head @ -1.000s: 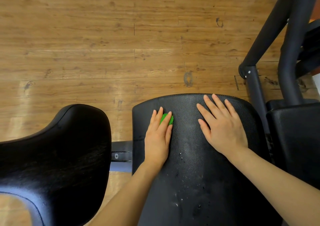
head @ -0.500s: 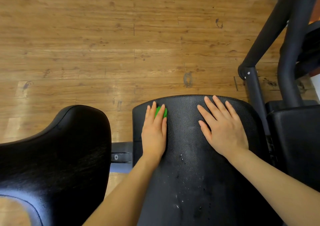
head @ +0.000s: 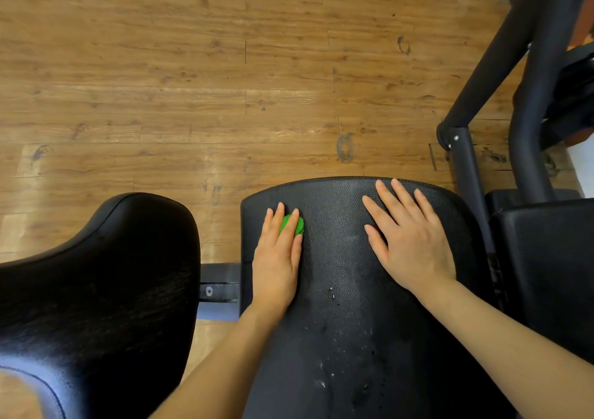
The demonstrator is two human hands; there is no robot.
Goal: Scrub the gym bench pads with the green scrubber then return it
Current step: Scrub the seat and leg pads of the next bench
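Both hands lie flat-fingered on the bench pad [head: 337, 290]: left hand [head: 278, 258] presses the green scrubber [head: 292, 224] near its far-left corner, right hand [head: 411, 241] braces; scrubbing is unfinished, return pending.

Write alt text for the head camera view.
A left hand presses a green scrubber onto a black bench pad, the right hand flat beside it. Another black pad sits left, over wood floor.

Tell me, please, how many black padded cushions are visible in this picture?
3. The centre pad lies under both hands, the curved pad sits at lower left, and a third pad is cut off at the right edge. Others may lie out of view.
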